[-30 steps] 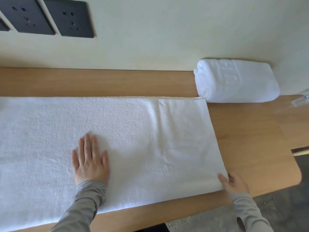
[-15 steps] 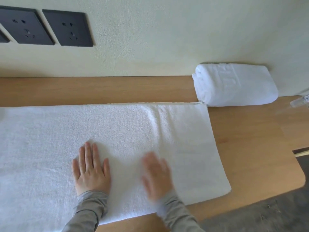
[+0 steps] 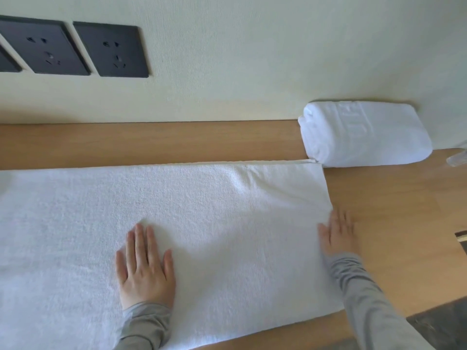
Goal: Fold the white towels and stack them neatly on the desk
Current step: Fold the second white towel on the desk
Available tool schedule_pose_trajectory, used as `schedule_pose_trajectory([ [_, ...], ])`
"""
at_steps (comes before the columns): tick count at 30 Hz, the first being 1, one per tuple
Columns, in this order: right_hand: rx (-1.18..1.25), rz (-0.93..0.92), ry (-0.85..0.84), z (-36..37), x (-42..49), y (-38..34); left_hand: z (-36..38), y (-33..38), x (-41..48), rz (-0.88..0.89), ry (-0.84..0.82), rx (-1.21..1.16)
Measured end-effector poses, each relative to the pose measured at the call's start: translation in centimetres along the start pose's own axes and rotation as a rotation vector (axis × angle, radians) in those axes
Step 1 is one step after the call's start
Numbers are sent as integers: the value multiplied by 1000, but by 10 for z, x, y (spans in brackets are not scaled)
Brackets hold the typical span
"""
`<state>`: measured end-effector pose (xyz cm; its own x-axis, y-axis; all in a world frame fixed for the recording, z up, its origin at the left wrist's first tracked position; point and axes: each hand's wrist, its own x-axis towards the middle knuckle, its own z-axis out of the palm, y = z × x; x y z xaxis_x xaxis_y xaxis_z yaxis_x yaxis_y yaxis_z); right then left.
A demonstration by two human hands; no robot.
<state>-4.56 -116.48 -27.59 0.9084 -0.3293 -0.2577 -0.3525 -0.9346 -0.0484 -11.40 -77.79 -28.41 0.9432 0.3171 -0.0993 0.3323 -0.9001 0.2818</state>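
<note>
A long white towel [image 3: 202, 210] lies spread flat across the wooden desk [image 3: 394, 210], running off the left edge of view. My left hand [image 3: 145, 267] rests flat on it, fingers together, near its middle. My right hand [image 3: 337, 236] lies flat across the towel's right edge, partly on the cloth and partly on the wood. Neither hand grips anything. A second white towel [image 3: 364, 137], folded into a thick bundle, sits at the back right against the wall.
Dark wall sockets [image 3: 111, 50] are set in the pale wall above the desk. A small clear object [image 3: 458, 157] shows at the right edge. The desk's front right corner ends at a dark floor [image 3: 442, 322].
My right hand swept from the towel's near right corner to the middle and then out to the right edge. My left hand has stayed pressed in place. The view shifted slightly downward.
</note>
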Motion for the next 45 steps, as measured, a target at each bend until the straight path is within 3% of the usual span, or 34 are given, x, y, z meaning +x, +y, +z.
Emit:
schedule_pose_trajectory([
  [3,60,-282,122,-9,-21,-54,-1,1,0,0,-7,-4],
  [8,-121,-1131,39,17,-71,-149,0,1,1,-8,-10,2],
  [12,-298,-1391,-17,21,-48,-157,-1,3,2,-12,-8,-10],
  [15,-337,-1273,-55,0,5,-142,0,3,1,-14,12,-4],
  [21,-155,-725,-19,-45,113,-83,-1,3,2,-27,70,-17],
  [24,-110,-788,67,-55,125,-82,-8,20,21,-58,176,-77],
  [27,-176,-822,152,-67,131,-88,-14,63,69,42,206,-150],
  [30,-365,-791,74,-78,145,-91,-14,110,126,180,111,-139],
  [33,-379,-801,-50,-85,155,-97,-10,141,167,233,-27,-156],
  [37,-356,-817,-160,-91,165,-101,-6,152,184,228,-216,-173],
  [42,-371,-766,-278,-91,170,-106,-11,148,188,149,-322,-333],
  [45,-374,-711,-382,-95,174,-115,-12,151,194,156,-382,-256],
])
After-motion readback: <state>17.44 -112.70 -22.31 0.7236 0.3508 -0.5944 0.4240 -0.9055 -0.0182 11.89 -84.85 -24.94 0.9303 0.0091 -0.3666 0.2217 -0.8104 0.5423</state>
